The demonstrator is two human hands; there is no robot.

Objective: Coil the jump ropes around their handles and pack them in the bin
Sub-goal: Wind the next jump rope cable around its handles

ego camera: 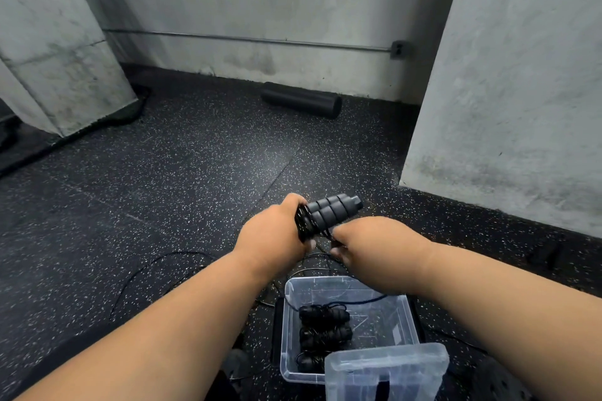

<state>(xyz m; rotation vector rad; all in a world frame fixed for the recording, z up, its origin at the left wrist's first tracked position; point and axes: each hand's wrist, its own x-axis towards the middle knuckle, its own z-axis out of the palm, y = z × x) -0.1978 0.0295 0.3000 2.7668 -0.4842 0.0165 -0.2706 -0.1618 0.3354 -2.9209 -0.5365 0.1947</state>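
Note:
My left hand [275,231] grips a pair of black foam jump-rope handles [332,210] held side by side, with thin black rope wound round their near end. My right hand [361,239] pinches the loose rope [327,236] just below the handles. The rest of that rope trails over the floor [153,265] to the left. Below my arms stands a clear plastic bin [408,319] on the floor. Inside it lie three coiled black jump ropes [324,334] in a row along its left side.
The bin's clear lid [387,373] leans over its near right corner. A black foam roller [301,103] lies by the far wall. Concrete pillars stand at the left [58,52] and right [508,91]. Black speckled rubber flooring lies all around.

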